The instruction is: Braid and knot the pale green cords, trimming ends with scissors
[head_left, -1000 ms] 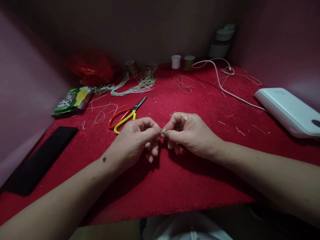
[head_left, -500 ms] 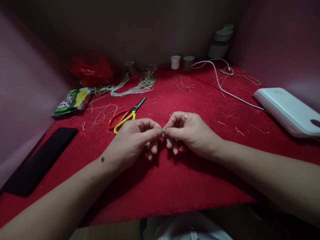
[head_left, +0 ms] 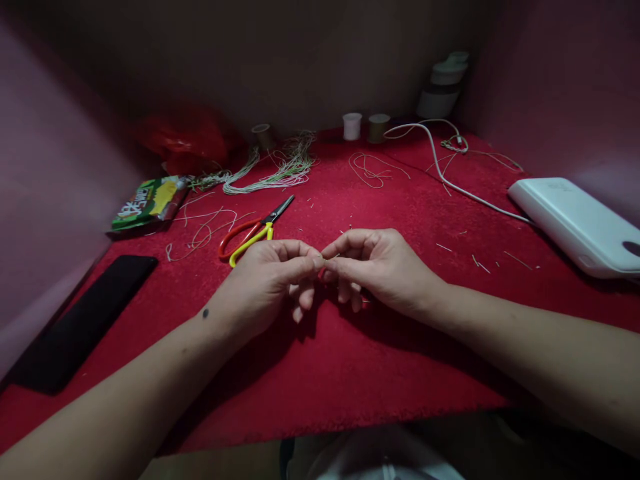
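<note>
Above the red cloth my left hand (head_left: pixel 283 273) pinches a thin greenish cord (head_left: pixel 331 258) between thumb and forefinger. A short piece of it shows between the two hands; the rest is hidden by fingers. My right hand (head_left: pixel 373 265) meets the left at the fingertips, its thumb and forefinger closed around the cord with a small gap between them. Just behind my left hand lie scissors (head_left: pixel 255 235) with one red and one yellow handle, blades pointing away to the right.
Bundled cords (head_left: pixel 280 170), loose cord (head_left: pixel 200 237) and thread spools (head_left: pixel 351 127) lie toward the back. A black phone-like slab (head_left: pixel 90 320) and a green packet (head_left: pixel 150 203) are at left. On the right rests a white power bank (head_left: pixel 575 223) with a cable (head_left: pixel 480 197), beside cord scraps (head_left: pixel 480 263).
My right fingertips have shifted slightly, and the forefinger and thumb have parted a little, showing more of the cord. The left hand keeps its pinch.
</note>
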